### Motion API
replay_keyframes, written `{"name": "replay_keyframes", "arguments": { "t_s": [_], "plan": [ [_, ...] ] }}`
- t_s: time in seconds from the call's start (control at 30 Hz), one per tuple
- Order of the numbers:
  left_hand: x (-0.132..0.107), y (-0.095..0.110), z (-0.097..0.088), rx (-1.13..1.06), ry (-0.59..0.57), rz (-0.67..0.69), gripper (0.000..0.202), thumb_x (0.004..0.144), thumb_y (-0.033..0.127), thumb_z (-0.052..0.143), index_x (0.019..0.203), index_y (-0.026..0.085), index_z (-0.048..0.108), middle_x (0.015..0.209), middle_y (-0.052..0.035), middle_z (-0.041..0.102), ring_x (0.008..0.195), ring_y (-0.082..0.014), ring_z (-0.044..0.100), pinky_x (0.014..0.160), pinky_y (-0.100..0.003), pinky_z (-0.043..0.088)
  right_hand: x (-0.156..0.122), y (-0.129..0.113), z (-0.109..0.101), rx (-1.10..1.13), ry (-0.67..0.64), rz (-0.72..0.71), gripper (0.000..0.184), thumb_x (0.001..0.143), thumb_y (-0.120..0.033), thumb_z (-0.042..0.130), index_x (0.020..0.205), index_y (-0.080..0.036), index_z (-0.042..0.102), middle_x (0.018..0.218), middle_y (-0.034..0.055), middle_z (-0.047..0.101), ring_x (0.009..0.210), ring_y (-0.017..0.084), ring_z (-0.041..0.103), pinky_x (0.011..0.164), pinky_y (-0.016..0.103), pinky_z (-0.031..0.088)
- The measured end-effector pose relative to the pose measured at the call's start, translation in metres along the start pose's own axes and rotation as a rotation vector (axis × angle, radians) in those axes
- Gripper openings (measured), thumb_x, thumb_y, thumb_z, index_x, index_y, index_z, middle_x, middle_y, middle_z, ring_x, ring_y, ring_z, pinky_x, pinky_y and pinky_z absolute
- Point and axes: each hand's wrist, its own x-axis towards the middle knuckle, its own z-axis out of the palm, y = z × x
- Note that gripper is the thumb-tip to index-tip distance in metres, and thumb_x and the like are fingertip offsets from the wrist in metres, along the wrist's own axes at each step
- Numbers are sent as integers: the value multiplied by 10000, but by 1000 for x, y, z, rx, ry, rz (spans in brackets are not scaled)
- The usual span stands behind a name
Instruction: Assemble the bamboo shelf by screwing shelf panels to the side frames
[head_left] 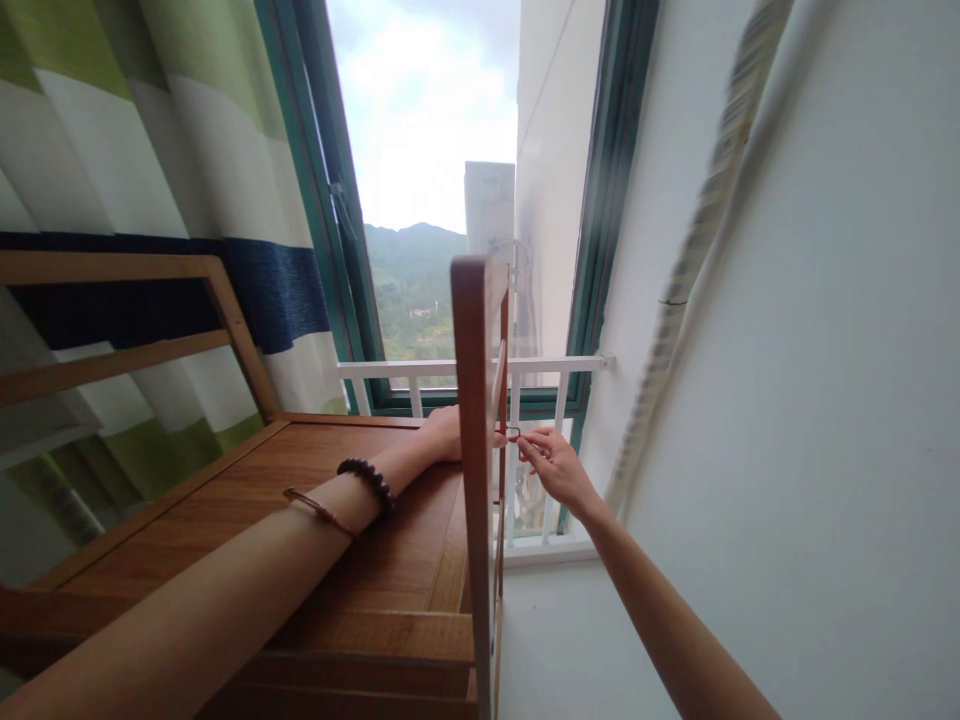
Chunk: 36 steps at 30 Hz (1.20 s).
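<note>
A wooden rack with a slatted back and a brown panel (390,545) stands before me. My left hand (444,433) reaches over the panel to the upright side frame (471,400). The front post hides most of its fingers; a fingertip shows past the post, so the hand looks closed around the frame. On the other side, my right hand (553,465) pinches a small bent metal rod like a hex key (517,437). Its far end points at the frame, close to my left fingertip. Whether it sits in a bolt cannot be made out.
A white railing (536,365) runs behind the rack, across a green-framed window (622,130). The white wall (825,400) stands close on the right, with a wrapped pipe (697,240) along it. A striped curtain (225,120) hangs at left behind the rack's rails.
</note>
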Motion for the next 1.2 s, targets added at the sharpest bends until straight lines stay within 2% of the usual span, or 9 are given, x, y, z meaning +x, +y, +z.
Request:
{"name": "replay_keyframes", "arguments": {
  "t_s": [0.07, 0.2, 0.37, 0.5, 0.67, 0.77, 0.9, 1.07, 1.2],
  "plan": [
    [1, -1, 0, -11, 13, -3, 407, 768, 545, 464, 880, 209, 665, 906, -63, 681, 826, -224, 619, 699, -259, 445, 1, -4, 0, -9, -20, -8, 392, 783, -467, 556, 979, -144, 665, 848, 66, 603, 644, 115, 587, 525, 237, 491],
    [0, -1, -1, -38, 16, 24, 403, 767, 547, 477, 877, 213, 673, 919, -58, 689, 836, -218, 619, 724, -252, 447, -1, -15, 2, 120, -14, 10, 490, 771, -405, 600, 1176, -150, 496, 638, -11, 608, 547, 123, 590, 492, 248, 490],
    [0, -1, -1, -63, 6, 32, 424, 762, 565, 478, 888, 210, 674, 905, -62, 690, 814, -219, 621, 714, -260, 451, -7, -23, 5, 112, 33, -85, 213, 836, -300, 497, 949, -147, 594, 752, 36, 642, 673, 134, 628, 565, 252, 519],
    [1, -3, 1, -53, 4, 32, 410, 770, 547, 475, 901, 212, 672, 916, -62, 687, 830, -225, 620, 719, -268, 452, -11, -28, 3, -57, 33, -201, 234, 804, -279, 568, 998, -169, 641, 892, 65, 668, 793, 156, 636, 702, 296, 530],
    [0, -2, 0, -27, 8, 34, 375, 782, 517, 469, 911, 227, 668, 932, -47, 684, 863, -223, 614, 750, -273, 447, 3, -39, -4, -252, 97, -375, 227, 802, -372, 590, 858, -194, 720, 888, 73, 631, 738, 149, 606, 643, 285, 511],
    [-1, -1, -1, -16, 11, 4, 373, 774, 518, 472, 925, 236, 665, 925, -38, 684, 854, -222, 615, 742, -271, 448, 24, -38, -7, -146, 87, -284, 283, 781, -420, 599, 844, -165, 704, 759, 59, 643, 608, 132, 601, 561, 272, 509],
    [-1, -1, 0, -7, 17, -25, 377, 772, 525, 464, 912, 240, 667, 910, -31, 687, 843, -224, 617, 730, -265, 448, 48, -26, -5, 118, 53, -81, 490, 676, -442, 688, 1060, -155, 585, 583, -18, 610, 450, 121, 571, 426, 247, 483],
    [2, -2, 2, -22, 26, -24, 381, 763, 533, 478, 906, 235, 667, 937, -45, 687, 848, -224, 622, 740, -267, 451, 43, -7, 1, 247, 37, 89, 318, 715, -419, 628, 793, -111, 638, 638, 40, 624, 546, 138, 614, 438, 236, 487],
    [3, -2, 2, 7, 5, -35, 404, 768, 545, 471, 879, 214, 673, 920, -65, 686, 835, -232, 627, 732, -277, 459, 25, 4, 1, 231, 9, 67, 300, 722, -330, 626, 952, -141, 662, 836, 65, 652, 648, 124, 622, 539, 245, 514]
  ]
}}
